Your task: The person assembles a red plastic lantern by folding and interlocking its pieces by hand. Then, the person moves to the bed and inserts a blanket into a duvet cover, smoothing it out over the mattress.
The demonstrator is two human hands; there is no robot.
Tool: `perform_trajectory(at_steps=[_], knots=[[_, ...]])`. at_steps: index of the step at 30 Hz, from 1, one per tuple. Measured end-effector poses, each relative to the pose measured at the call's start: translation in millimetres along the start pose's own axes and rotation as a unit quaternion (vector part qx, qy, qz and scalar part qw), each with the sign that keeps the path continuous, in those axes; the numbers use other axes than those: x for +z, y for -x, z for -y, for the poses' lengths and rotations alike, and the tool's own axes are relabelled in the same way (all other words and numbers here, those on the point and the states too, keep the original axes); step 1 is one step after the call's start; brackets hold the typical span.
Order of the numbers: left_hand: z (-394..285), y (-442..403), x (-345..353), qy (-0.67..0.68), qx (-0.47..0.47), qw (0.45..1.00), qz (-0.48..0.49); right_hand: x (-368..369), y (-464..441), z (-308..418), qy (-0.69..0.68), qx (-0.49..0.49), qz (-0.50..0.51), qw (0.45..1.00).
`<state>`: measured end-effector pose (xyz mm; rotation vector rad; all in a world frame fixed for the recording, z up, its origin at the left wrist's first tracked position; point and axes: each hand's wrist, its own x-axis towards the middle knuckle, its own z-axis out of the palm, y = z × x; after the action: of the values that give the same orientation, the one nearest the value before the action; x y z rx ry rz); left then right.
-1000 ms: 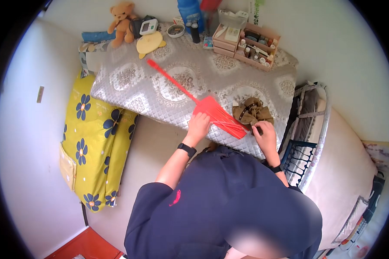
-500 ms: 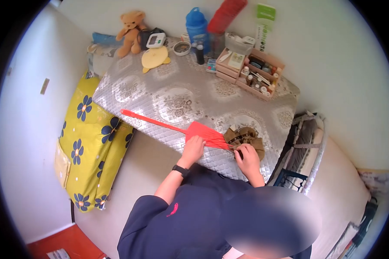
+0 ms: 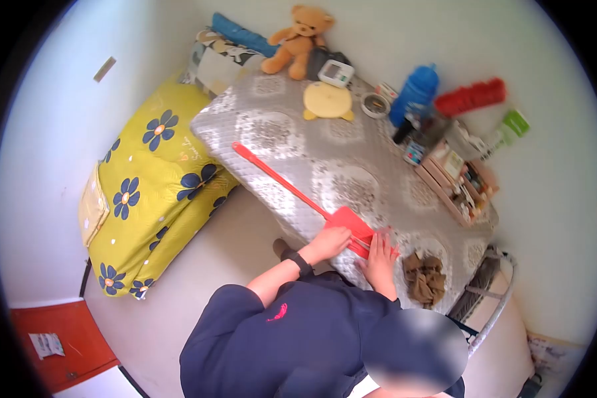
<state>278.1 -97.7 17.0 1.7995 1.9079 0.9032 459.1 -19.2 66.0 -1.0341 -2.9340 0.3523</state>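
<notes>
A red fly swatter point(image 3: 346, 217) lies slantwise on the table, its long thin handle running to the upper left. My left hand point(image 3: 331, 243) is closed on the near edge of the swatter's head. Across the far end of the head is my right hand point(image 3: 380, 265), fingers on one side and thumb on the other, gripping it. My fingers partly cover the slitted strands. A crumpled brown cloth item point(image 3: 425, 280) rests to the right of my right hand, apart from it.
The table point(image 3: 278, 169) has a quilted patterned cover. Along its back stand a teddy bear point(image 3: 300, 43), a blood pressure monitor point(image 3: 336, 73), a yellow bear-shaped pad point(image 3: 328, 101), an ashtray point(image 3: 375, 105), a blue bottle point(image 3: 414, 93) and a pink organizer point(image 3: 444, 186). Yellow flowered bedding point(image 3: 139, 176) is at left.
My right hand has left the brown cloth and moved onto the swatter's head. My left hand stays on the swatter. The camera view has turned and shifted.
</notes>
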Motion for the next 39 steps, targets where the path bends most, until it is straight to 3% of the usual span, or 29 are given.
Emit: perform_trajectory(at_steps=[3,4,7,8,9,11,15,17,21,28,31,33,36,38,39], knots=[[37,17,-30,0.068,-0.022,0.997,-0.003,32,-40,30,-0.021,0.020,0.043,0.999],[51,25,-34,0.088,-0.042,0.995,-0.022,28,-54,42,-0.077,0.014,-0.023,0.997],[76,42,-83,0.114,-0.025,0.993,0.000,33,-87,67,-0.034,0.003,-0.019,0.999],[86,47,-95,0.103,-0.025,0.994,-0.004,34,-98,74,0.006,-0.041,-0.083,0.996],[94,52,-107,0.106,-0.026,0.994,-0.007,33,-106,79,0.009,-0.043,-0.081,0.996],[116,60,-136,0.034,-0.042,0.998,-0.030,35,-127,91,-0.025,-0.047,-0.028,0.998],[164,64,-179,-0.015,-0.055,0.994,-0.090,45,-163,117,-0.027,-0.001,-0.039,0.999],[183,61,-199,-0.109,-0.113,0.975,-0.155,47,-181,135,-0.055,0.015,-0.081,0.995],[232,47,-236,-0.183,-0.159,0.959,-0.149,64,-218,163,-0.074,0.037,-0.110,0.990],[294,2,-297,-0.217,-0.170,0.961,0.022,66,-282,177,-0.125,-0.042,-0.105,0.986],[321,-32,-316,-0.240,-0.117,0.956,0.120,69,-288,175,-0.107,-0.053,-0.144,0.982],[337,-54,-328,-0.237,-0.067,0.964,0.105,67,-290,175,-0.118,-0.052,-0.094,0.987],[351,-86,-344,-0.231,-0.058,0.955,0.178,60,-295,179,-0.130,-0.026,-0.084,0.988],[364,-103,-349,-0.222,0.055,0.960,0.165,52,-299,182,-0.133,-0.006,-0.067,0.989],[369,-109,-348,-0.214,0.059,0.960,0.170,44,-304,184,-0.154,0.022,-0.047,0.987]])
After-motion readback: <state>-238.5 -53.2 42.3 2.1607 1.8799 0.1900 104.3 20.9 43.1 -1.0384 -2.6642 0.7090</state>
